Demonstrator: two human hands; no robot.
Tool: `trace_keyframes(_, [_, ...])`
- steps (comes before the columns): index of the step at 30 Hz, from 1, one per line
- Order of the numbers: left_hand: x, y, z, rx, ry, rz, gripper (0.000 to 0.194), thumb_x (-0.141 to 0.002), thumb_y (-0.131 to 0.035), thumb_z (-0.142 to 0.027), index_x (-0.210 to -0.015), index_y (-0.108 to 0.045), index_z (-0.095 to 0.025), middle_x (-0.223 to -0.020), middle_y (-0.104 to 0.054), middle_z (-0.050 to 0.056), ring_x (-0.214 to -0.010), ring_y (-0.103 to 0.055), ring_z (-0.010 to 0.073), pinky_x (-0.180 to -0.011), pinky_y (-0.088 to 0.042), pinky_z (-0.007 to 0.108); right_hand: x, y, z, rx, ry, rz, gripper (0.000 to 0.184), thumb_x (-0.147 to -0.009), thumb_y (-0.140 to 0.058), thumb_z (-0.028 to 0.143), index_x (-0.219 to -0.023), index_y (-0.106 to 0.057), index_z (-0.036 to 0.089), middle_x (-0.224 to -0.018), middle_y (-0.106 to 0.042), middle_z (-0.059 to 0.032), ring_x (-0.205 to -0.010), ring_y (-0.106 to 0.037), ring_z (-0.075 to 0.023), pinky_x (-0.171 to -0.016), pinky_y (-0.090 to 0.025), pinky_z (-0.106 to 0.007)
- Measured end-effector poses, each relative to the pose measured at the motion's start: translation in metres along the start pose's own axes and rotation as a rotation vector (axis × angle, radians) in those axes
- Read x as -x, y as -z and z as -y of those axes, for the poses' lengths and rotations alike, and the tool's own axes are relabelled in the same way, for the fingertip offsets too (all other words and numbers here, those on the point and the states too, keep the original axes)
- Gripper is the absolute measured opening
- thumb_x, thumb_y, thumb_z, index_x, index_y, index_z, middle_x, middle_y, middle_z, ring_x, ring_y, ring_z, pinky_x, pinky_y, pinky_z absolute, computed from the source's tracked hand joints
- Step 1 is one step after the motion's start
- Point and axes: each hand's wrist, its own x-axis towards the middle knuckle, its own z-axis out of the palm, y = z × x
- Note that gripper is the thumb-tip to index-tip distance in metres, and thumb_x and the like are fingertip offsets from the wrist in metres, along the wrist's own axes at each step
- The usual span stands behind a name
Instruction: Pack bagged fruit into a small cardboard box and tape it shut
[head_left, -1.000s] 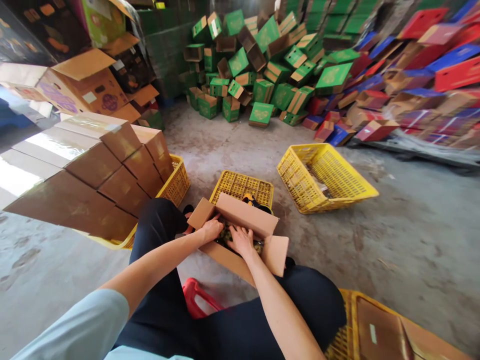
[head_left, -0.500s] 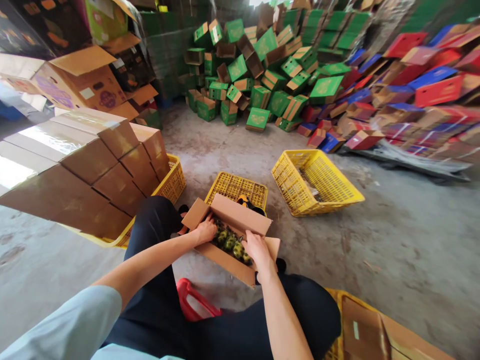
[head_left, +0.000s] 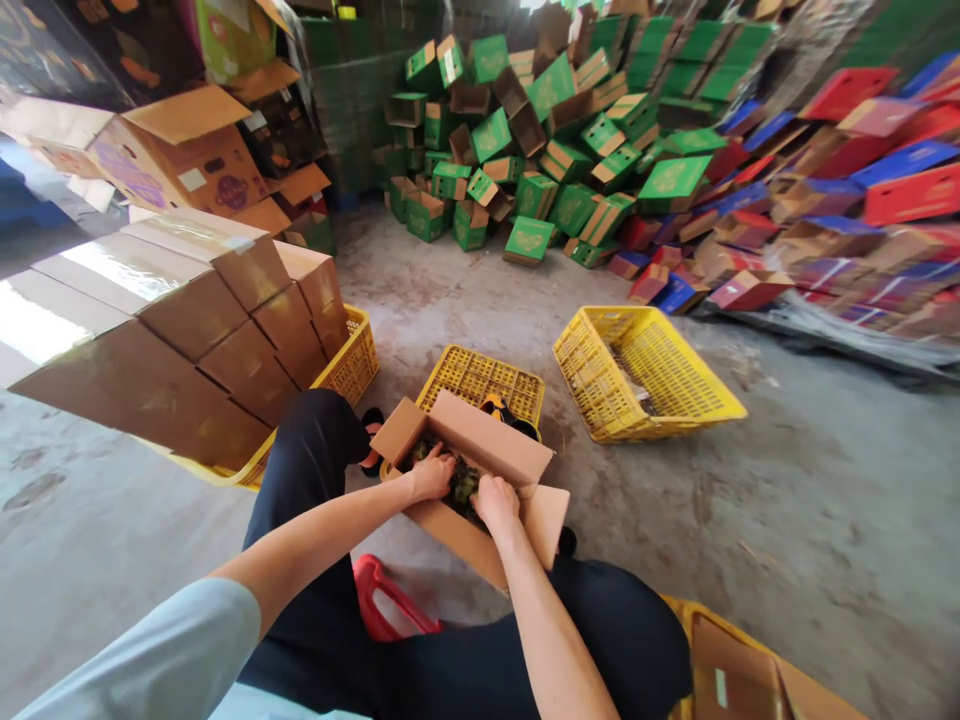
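An open cardboard box (head_left: 491,440) with its flaps up sits between my knees. Inside it lie dark green, mottled round fruits (head_left: 463,482), which look wrapped in clear film; their kind is too small to tell. My left hand (head_left: 432,475) reaches over the near wall and rests on the fruits, its fingers partly stretched out. Close to it on the right, my right hand (head_left: 496,502) is bent down into the box with its fingers curled. Its fingertips are hidden, so whatever they grip does not show.
A yellow crate (head_left: 487,378) stands upside down behind the box. Another yellow crate (head_left: 645,375) is to the right. Closed cartons (head_left: 202,320) fill a crate at left. Green boxes (head_left: 540,190) and red and blue boxes (head_left: 810,210) lie heaped behind. Something red (head_left: 386,600) is below me.
Both hands have come closer together over the fruits, my left hand moving right from the box's left end. My right hand's fingers have curled further down. The view has shifted slightly.
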Motion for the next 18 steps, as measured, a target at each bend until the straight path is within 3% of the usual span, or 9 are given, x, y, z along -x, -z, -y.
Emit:
trace_keyframes(2, [0.003, 0.001, -0.006, -0.004, 0.100, -0.003, 0.059, -0.088, -0.058, -0.018, -0.146, -0.049, -0.016, -0.133, -0.061, 0.020, -0.139, -0.043, 0.0385, -0.105, -0.048, 0.056, 0.002, -0.002, 0.004, 0.007, 0.015, -0.004, 0.047, -0.090, -0.069, 0.027, -0.133, -0.064, 0.009, -0.140, -0.060, -0.0279, -0.132, -0.059, -0.0351, -0.104, -0.047, -0.038])
trace_keyframes(5, [0.002, 0.001, -0.017, 0.003, 0.209, -0.004, 0.059, -0.092, -0.051, -0.016, -0.150, -0.046, -0.021, -0.141, -0.053, 0.023, -0.139, -0.037, 0.0447, -0.091, -0.053, 0.063, 0.004, -0.006, 0.008, -0.005, 0.046, -0.012, 0.081, -0.089, -0.072, 0.037, -0.159, -0.036, 0.015, -0.151, -0.049, -0.0267, -0.134, -0.056, -0.0361, -0.105, -0.047, -0.040])
trace_keyframes(7, [-0.002, 0.002, -0.023, 0.010, 0.251, 0.000, 0.057, -0.091, -0.052, -0.018, -0.148, -0.050, -0.024, -0.145, -0.048, 0.023, -0.137, -0.035, 0.0473, -0.088, -0.051, 0.070, 0.003, -0.008, 0.009, -0.002, 0.085, -0.016, 0.086, -0.090, -0.071, 0.040, -0.163, -0.027, 0.024, -0.151, -0.047, -0.0224, -0.133, -0.057, -0.0346, -0.103, -0.048, -0.039])
trace_keyframes(10, [-0.006, 0.006, -0.026, 0.021, 0.268, 0.010, 0.056, -0.085, -0.064, -0.024, -0.140, -0.057, -0.021, -0.145, -0.044, 0.024, -0.134, -0.036, 0.0488, -0.086, -0.050, 0.073, 0.000, -0.011, 0.006, 0.038, 0.097, -0.019, 0.066, -0.092, -0.070, 0.041, -0.152, -0.047, 0.025, -0.147, -0.050, -0.0186, -0.130, -0.059, -0.0320, -0.100, -0.049, -0.036])
trace_keyframes(13, [-0.002, 0.013, -0.018, 0.033, 0.211, 0.017, 0.057, -0.080, -0.070, -0.027, -0.134, -0.059, -0.018, -0.140, -0.048, 0.022, -0.130, -0.042, 0.0443, -0.089, -0.054, 0.063, -0.004, -0.012, 0.003, 0.059, 0.060, -0.022, 0.044, -0.092, -0.070, 0.035, -0.132, -0.064, 0.019, -0.144, -0.052, -0.0191, -0.124, -0.062, -0.0305, -0.097, -0.051, -0.035])
trace_keyframes(18, [0.016, 0.025, 0.008, 0.029, 0.072, -0.002, 0.050, -0.087, -0.066, -0.032, -0.135, -0.059, -0.020, -0.135, -0.057, 0.015, -0.129, -0.049, 0.0336, -0.108, -0.047, 0.047, -0.006, -0.012, 0.002, 0.052, 0.053, -0.025, 0.035, -0.092, -0.070, 0.030, -0.124, -0.069, 0.017, -0.143, -0.055, -0.0205, -0.121, -0.065, -0.0305, -0.098, -0.051, -0.035])
